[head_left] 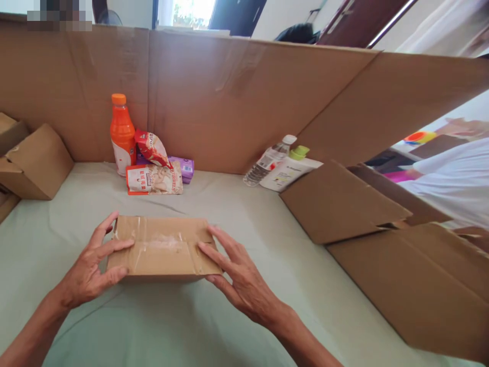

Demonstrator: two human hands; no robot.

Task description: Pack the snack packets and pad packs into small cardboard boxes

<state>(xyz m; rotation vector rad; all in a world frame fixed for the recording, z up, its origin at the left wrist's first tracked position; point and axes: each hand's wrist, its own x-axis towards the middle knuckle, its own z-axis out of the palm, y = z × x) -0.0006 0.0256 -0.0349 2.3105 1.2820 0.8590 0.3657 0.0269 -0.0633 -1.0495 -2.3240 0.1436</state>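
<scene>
A small cardboard box with strips of clear tape across its top is in front of me, its top face toward me. My left hand holds its left end, fingers on the top and edge, with the thumb at the near corner. At the right end my right hand grips the box, two fingers on top and the thumb low at the near corner. Behind the box are an orange-capped drink bottle, a red snack bag, a red-and-white pouch and a purple packet.
A pale green cloth covers the surface. Cardboard panels wall off the back. At back right lean a clear water bottle and a white green-capped bottle. Cardboard boxes stand left and right; a person is beyond.
</scene>
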